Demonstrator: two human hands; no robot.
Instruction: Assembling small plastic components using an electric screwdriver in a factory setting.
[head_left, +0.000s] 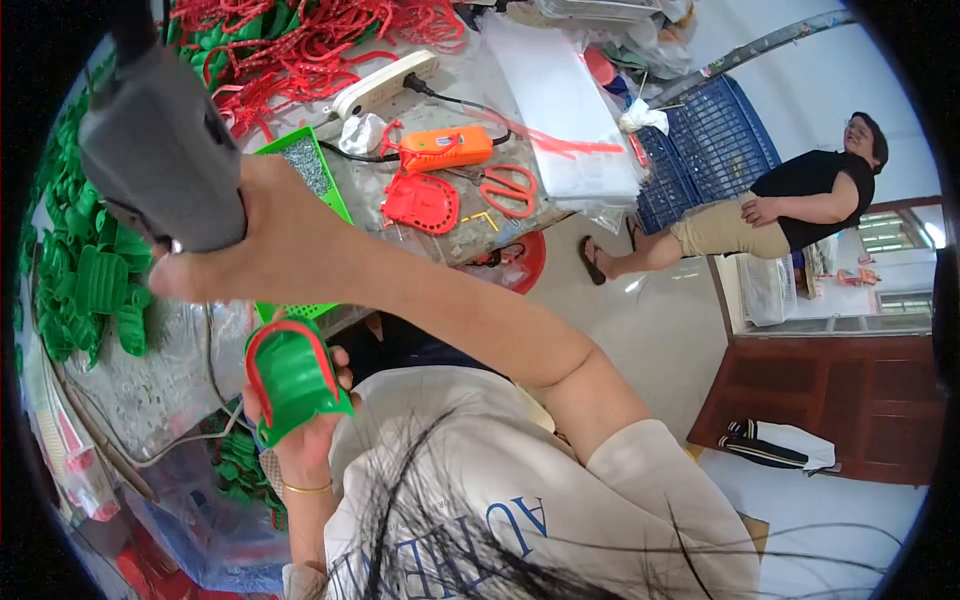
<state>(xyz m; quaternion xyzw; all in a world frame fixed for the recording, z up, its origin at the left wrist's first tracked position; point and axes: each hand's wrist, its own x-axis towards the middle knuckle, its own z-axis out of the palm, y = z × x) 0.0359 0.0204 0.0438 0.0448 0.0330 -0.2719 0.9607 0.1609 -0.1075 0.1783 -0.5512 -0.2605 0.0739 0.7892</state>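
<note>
My left hand [308,450], with a thin gold bangle at the wrist, holds a curved green plastic piece [300,385] edged with a red strip along its arch. My right hand [265,235] is wrapped around a grey handheld tool [160,150] with a black upper end; its exact kind I cannot make out. The tool is up and to the left of the green piece, apart from it. Partly behind my right forearm lies a bright green tray [335,185] holding many small metal bits.
Heaped green plastic pieces [100,285] and red strips [290,75] cover the table's left and far side. Nearby lie a power strip [385,85], orange device [445,148], red plastic piece [422,203] and scissors [508,192]. A person [815,200] stands beyond, beside blue crates [715,135].
</note>
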